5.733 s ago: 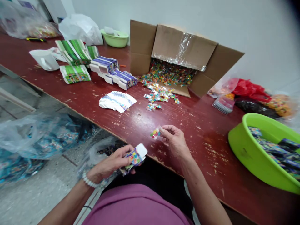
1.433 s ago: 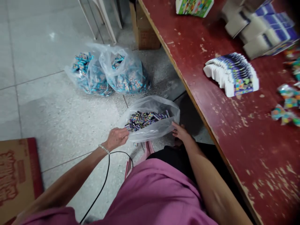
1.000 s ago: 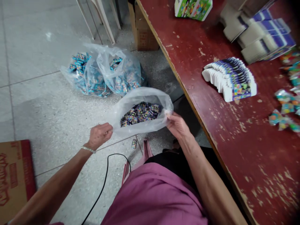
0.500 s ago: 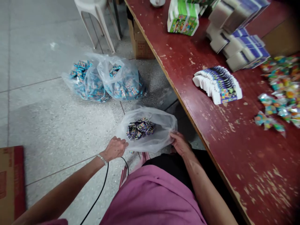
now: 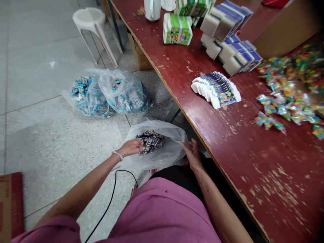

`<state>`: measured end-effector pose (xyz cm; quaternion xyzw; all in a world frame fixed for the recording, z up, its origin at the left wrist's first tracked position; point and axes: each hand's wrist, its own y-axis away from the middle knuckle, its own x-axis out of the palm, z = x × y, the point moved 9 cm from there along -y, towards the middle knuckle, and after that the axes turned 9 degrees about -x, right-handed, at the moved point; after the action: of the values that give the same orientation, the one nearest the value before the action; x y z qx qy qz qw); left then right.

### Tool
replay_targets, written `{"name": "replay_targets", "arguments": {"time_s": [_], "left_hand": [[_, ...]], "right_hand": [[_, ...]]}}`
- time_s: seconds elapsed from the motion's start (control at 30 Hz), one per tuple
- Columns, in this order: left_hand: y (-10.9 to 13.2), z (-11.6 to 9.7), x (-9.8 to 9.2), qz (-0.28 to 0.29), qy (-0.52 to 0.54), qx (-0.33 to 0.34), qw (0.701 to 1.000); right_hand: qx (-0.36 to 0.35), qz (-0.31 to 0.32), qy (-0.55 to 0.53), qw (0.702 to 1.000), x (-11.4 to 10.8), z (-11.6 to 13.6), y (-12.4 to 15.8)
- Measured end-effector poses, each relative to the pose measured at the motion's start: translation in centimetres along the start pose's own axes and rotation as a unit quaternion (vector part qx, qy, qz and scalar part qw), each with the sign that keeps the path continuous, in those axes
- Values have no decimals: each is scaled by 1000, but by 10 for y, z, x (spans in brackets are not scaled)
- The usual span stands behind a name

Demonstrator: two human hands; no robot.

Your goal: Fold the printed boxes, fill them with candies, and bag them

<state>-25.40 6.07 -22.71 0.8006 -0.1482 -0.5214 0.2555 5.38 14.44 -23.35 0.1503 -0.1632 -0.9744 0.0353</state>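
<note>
A translucent plastic bag (image 5: 167,158) lies open below the table edge, with dark purple small packets (image 5: 154,141) inside. My left hand (image 5: 133,147), with a beaded bracelet on its wrist, reaches over the bag's left side; its fingers are apart at the packets' left edge. On the right rim, my right hand (image 5: 192,153) pinches the plastic between thumb and fingers. Two more clear bags of blue packets, one on the left (image 5: 97,101) and one on the right (image 5: 129,98), rest on the floor beyond.
The worn red table (image 5: 227,145) bears fanned purple cards (image 5: 217,89), green bundled cards (image 5: 178,29), stacked purple-white bundles (image 5: 238,57), a white jug (image 5: 152,9) and wrapped candies (image 5: 291,104). A white stool (image 5: 89,17) stands far left, a cardboard box (image 5: 10,206) lower left.
My left hand has let go of the bag's left rim and moved right, over the packets. My right hand still holds the rim. The view has shifted, showing more of the table's far side.
</note>
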Motion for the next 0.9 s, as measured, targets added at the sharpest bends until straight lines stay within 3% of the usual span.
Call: {"name": "replay_targets", "arguments": {"time_s": [0.1, 0.17, 0.3, 0.37, 0.43, 0.5, 0.57, 0.63, 0.73, 0.9], "left_hand": [[-21, -20, -12, -43, 17, 0, 999], [-23, -39, -36, -90, 30, 11, 995], [1, -95, -122, -225, 68, 64, 970], [24, -140, -174, -344, 115, 158, 918], [34, -196, -204, -405, 86, 243, 877], [19, -257, -210, -387, 10, 293, 874], [-13, -299, -210, -380, -69, 241, 890], [-42, -325, -209, -384, -97, 181, 900], [-66, -344, -206, -385, -100, 159, 903], [-73, -345, -210, -385, -94, 153, 905]], "right_hand": [[-53, -39, 56, 996, -16, 22, 14], [-138, -5, 87, 987, -17, 52, 33], [-289, 118, 74, 947, 0, 119, 85], [-340, 105, 51, 933, -6, 149, 100], [-390, 56, 33, 919, -24, 174, 105], [-411, -13, 26, 911, -49, 184, 99], [-383, -78, 21, 920, -76, 176, 87], [-325, -116, -1, 939, -98, 158, 74], [-275, -130, -40, 952, -112, 137, 66], [-296, -127, -44, 946, -112, 142, 67]]}}
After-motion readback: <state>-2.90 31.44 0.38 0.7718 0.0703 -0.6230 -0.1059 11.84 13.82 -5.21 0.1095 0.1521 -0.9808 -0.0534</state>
